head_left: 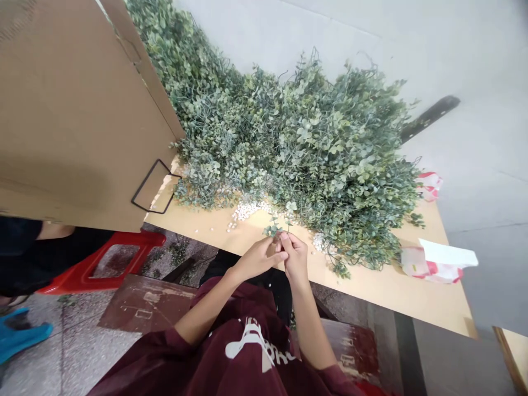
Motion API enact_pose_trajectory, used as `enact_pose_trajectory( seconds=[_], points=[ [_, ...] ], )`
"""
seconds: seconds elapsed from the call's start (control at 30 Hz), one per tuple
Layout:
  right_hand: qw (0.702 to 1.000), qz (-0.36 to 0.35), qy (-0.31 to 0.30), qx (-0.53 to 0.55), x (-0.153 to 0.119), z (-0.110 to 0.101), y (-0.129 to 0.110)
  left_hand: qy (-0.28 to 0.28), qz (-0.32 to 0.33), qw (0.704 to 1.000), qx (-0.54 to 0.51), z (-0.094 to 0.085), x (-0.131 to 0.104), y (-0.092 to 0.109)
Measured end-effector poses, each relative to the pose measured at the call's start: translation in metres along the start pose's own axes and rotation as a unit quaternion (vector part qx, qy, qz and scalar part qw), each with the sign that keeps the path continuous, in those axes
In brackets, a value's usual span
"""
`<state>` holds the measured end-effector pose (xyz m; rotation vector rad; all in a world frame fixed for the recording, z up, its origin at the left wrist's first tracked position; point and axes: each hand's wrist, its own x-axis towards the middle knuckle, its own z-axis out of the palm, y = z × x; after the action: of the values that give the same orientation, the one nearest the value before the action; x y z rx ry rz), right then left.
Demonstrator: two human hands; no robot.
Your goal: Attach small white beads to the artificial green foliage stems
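Both of my hands meet at the table's near edge, below a large heap of artificial green foliage (330,143). A small leafy sprig (272,228) rises from between my fingertips. My left hand (256,257) has its thumb and fingers closed at the base of the sprig. Beside it, my right hand (295,254) pinches the sprig's stem, its thumb and index finger together. The exact contact points are partly hidden by my fingers. Small white pieces (247,210) lie scattered on the table (363,283) between the heap and my hands.
A large cardboard box (74,110) stands at the left, with a black wire frame (155,187) at its corner. Red-and-white packaging (433,267) lies at the table's right end. A red stool (111,261) and part of another person (37,253) are at lower left.
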<state>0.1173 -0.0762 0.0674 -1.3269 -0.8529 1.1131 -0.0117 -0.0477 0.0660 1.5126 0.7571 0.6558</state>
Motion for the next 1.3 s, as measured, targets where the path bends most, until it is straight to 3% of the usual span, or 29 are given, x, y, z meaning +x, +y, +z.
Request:
enact_pose_trajectory(
  seconds=[0.23,0.4,0.53,0.7,0.9,1.03,1.17,1.3],
  points=[
    [0.985,-0.021,-0.092,-0.144,-0.006,0.004,0.005,0.159,-0.003,0.987,-0.008,-0.005,-0.003,-0.009],
    [0.975,-0.012,-0.132,-0.178,-0.002,0.010,0.011,0.227,0.001,0.973,-0.053,-0.009,-0.003,-0.018],
    [0.960,-0.028,-0.134,-0.244,0.015,-0.003,0.012,0.232,0.023,0.969,-0.086,-0.024,0.009,-0.027],
    [0.910,-0.095,-0.058,-0.400,0.058,-0.022,0.009,0.236,0.018,0.970,-0.048,-0.043,0.032,-0.043],
    [0.873,-0.071,-0.098,-0.472,0.094,-0.017,0.010,0.192,0.020,0.981,0.025,-0.043,0.046,-0.047],
    [0.907,-0.048,-0.102,-0.407,0.091,-0.021,0.012,0.161,0.016,0.984,0.076,-0.043,0.047,-0.042],
    [0.964,-0.001,-0.136,-0.227,0.080,-0.032,0.012,0.121,0.027,0.988,0.093,-0.043,0.043,-0.033],
    [0.986,0.018,-0.154,-0.065,0.070,-0.030,0.012,0.088,0.049,0.991,0.089,-0.042,0.041,-0.031]
  ],
)
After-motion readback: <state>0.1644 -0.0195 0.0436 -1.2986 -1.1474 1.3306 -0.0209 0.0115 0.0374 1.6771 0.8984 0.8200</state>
